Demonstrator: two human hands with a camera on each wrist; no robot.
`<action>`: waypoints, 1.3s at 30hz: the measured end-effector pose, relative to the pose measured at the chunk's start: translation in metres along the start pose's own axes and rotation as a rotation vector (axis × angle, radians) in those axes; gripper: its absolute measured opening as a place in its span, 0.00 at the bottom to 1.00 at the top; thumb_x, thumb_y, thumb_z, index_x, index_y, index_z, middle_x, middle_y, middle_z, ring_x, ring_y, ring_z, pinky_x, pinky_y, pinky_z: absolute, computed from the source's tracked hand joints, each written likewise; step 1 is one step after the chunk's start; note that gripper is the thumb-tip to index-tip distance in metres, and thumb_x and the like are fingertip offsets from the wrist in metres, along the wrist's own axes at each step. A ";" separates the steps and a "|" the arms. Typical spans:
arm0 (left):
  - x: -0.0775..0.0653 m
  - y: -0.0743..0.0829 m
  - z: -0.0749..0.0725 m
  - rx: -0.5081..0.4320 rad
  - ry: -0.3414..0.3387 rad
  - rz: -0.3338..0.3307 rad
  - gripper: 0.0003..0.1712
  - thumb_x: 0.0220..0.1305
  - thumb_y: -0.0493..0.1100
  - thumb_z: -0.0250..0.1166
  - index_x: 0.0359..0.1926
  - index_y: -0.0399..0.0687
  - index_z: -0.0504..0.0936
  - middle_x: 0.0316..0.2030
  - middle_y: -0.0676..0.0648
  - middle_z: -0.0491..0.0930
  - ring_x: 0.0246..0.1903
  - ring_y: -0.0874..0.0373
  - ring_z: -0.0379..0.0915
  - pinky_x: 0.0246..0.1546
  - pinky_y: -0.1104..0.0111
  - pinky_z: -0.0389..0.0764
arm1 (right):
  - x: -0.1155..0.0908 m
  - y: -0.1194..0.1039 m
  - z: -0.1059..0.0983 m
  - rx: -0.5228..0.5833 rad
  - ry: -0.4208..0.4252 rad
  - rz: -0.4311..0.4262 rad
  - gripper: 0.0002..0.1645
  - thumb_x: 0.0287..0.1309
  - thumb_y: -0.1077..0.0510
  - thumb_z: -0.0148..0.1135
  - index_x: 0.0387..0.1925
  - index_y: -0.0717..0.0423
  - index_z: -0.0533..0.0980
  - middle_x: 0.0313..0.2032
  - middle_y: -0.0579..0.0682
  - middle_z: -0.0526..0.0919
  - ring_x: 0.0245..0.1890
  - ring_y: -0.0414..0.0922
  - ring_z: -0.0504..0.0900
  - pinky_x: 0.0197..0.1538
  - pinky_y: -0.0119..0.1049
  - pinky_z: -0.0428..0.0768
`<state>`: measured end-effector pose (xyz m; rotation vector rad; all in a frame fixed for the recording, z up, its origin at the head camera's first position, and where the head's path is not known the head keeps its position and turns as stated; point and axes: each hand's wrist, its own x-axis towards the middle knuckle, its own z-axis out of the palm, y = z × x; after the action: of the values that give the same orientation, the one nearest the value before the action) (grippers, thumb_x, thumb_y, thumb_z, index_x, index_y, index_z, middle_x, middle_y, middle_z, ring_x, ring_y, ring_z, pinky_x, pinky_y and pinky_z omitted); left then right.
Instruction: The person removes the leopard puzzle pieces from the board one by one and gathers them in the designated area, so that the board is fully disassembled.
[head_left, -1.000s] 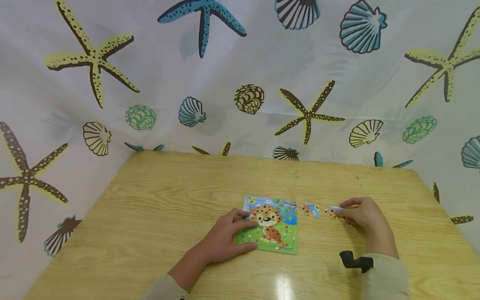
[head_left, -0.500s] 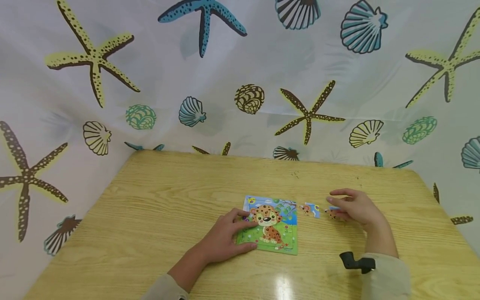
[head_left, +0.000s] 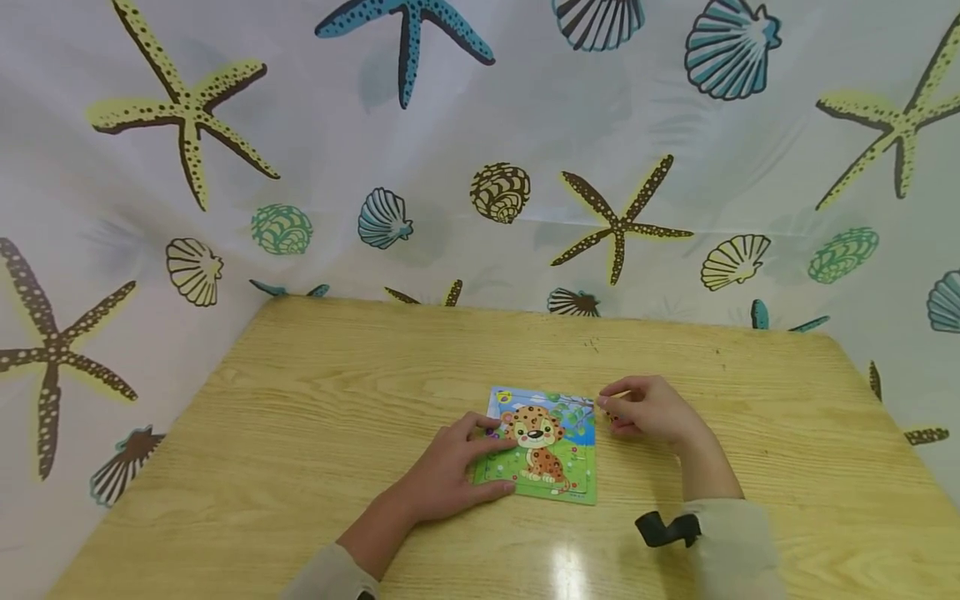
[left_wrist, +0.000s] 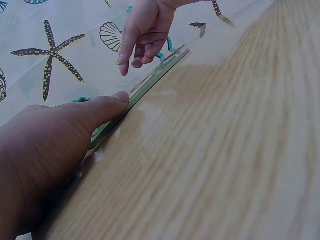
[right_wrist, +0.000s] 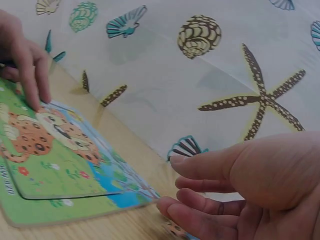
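Note:
A square jigsaw puzzle (head_left: 543,446) with a cartoon leopard cub on green grass lies flat on the table. My left hand (head_left: 450,471) rests on its left side, the fingers stretched over the picture and the thumb (left_wrist: 112,106) on the front edge. Just right of the board is my right hand (head_left: 652,410), its thumb and fingers apart over a loose spotted puzzle piece (right_wrist: 175,231). That piece is mostly hidden under the fingers, and no grip on it shows. The other loose piece is out of sight, perhaps beneath the hand.
The wooden table (head_left: 337,375) reaches back to a white cloth (head_left: 435,150) printed with starfish and shells. A black clip-like mount (head_left: 667,528) sticks out from my right sleeve (head_left: 731,546).
My right hand has moved left from the farther loose piece to the one beside the board, covering most of it. My left hand has stayed on the puzzle.

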<state>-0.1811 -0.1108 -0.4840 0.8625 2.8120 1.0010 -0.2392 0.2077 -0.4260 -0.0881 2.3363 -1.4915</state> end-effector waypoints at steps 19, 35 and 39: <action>0.000 -0.001 0.001 0.011 -0.005 0.001 0.33 0.60 0.69 0.65 0.65 0.68 0.78 0.66 0.51 0.68 0.62 0.50 0.67 0.61 0.48 0.68 | 0.012 -0.007 0.048 -0.205 0.103 -0.004 0.19 0.57 0.57 0.73 0.47 0.64 0.82 0.31 0.53 0.81 0.23 0.41 0.79 0.30 0.33 0.79; -0.001 0.002 -0.002 0.003 -0.013 0.000 0.34 0.61 0.68 0.66 0.65 0.65 0.78 0.67 0.50 0.68 0.63 0.50 0.67 0.61 0.47 0.67 | 0.012 -0.015 0.061 -0.466 0.188 0.010 0.12 0.64 0.55 0.67 0.39 0.60 0.79 0.35 0.53 0.81 0.34 0.46 0.77 0.41 0.41 0.77; 0.000 0.002 0.000 0.006 -0.012 0.004 0.33 0.61 0.67 0.66 0.65 0.65 0.78 0.66 0.49 0.68 0.63 0.50 0.67 0.61 0.48 0.67 | 0.015 -0.012 0.063 -0.443 0.255 0.013 0.12 0.64 0.53 0.67 0.37 0.59 0.79 0.34 0.52 0.82 0.33 0.46 0.77 0.39 0.40 0.76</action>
<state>-0.1802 -0.1099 -0.4825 0.8717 2.8063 0.9847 -0.2340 0.1442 -0.4429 0.0050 2.8307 -1.0018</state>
